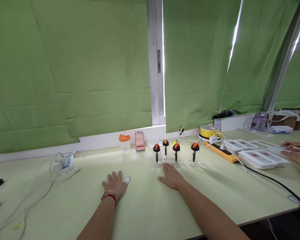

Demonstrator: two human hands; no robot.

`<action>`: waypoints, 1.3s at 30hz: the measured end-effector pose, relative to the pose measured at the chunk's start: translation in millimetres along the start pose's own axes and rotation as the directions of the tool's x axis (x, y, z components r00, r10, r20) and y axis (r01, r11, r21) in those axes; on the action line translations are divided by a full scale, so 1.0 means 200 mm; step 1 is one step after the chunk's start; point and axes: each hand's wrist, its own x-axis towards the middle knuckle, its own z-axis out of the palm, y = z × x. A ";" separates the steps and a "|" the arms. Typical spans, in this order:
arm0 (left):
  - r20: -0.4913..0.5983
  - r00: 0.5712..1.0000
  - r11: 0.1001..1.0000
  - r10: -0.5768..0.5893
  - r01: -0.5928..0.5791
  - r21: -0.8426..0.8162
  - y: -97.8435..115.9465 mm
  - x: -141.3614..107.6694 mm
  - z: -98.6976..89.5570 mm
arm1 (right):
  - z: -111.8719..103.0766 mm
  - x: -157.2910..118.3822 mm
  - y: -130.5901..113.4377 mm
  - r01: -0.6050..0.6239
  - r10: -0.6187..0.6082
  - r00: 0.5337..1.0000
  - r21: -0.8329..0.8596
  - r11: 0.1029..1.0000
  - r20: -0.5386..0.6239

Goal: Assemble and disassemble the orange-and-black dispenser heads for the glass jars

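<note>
My left hand lies flat on the pale table, fingers spread, with a white wrap on the thumb and bracelets at the wrist. My right hand also rests flat, thumb apart and nothing in it. Just beyond its fingertips stand several small clear vessels with black and orange tops and thin spouts. The closest are one vessel ahead and to the right and another to the left. One more vessel stands farther right, and one a little behind. Whether the fingertips touch any is unclear.
An orange-lidded cup and a pink box stand by the wall. Cables and a white power strip lie left. To the right are an orange power strip, stacked white frames and another person's hands.
</note>
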 end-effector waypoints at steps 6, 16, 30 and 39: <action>0.003 1.000 1.000 0.001 -0.001 -0.006 0.00 -0.01 -0.01 | 0.00 0.00 0.00 0.006 -0.006 1.000 -0.002 1.000 -0.005; -0.005 1.000 1.000 0.005 -0.005 0.014 0.01 -0.01 -0.01 | 0.01 0.01 0.01 0.004 -0.004 1.000 0.005 1.000 -0.005; 0.006 1.000 1.000 0.008 -0.008 -0.014 -0.01 0.01 0.01 | 0.01 0.01 0.02 0.006 -0.006 1.000 0.050 0.999 -0.012; 0.012 1.000 1.000 -0.005 0.005 -0.005 0.00 0.00 0.01 | 0.02 0.10 0.02 -0.035 0.110 0.973 0.344 0.938 -0.201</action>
